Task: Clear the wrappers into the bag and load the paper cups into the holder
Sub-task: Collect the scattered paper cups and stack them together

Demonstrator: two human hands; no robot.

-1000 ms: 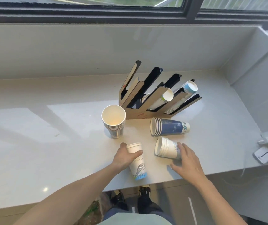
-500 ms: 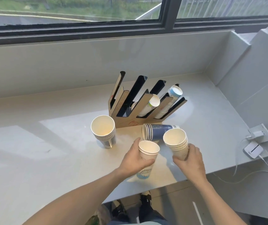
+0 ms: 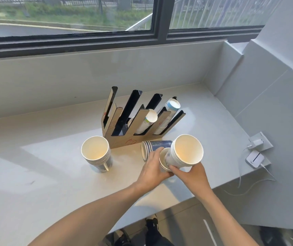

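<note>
My right hand (image 3: 192, 174) grips a short stack of white paper cups (image 3: 186, 151), mouth tilted up toward me. My left hand (image 3: 152, 170) holds a single white cup (image 3: 163, 161), and the stack's base sits in that cup's mouth. Just behind them a blue striped cup stack (image 3: 155, 145) lies on its side on the counter. Another upright cup stack (image 3: 97, 152) stands to the left. The slanted cardboard cup holder (image 3: 122, 139) stands behind, with cup stacks (image 3: 149, 119) in its two right slots and its left slots open.
The white counter (image 3: 44, 157) ends at a wall on the right and a window ledge behind. A charger (image 3: 256, 142) and a small white device (image 3: 254, 158) with cables lie at the counter's right edge. No bag or wrappers are in view.
Both hands lifted their cups off the counter and came together. The right hand's stack has tilted and its base has gone into the left hand's cup.
</note>
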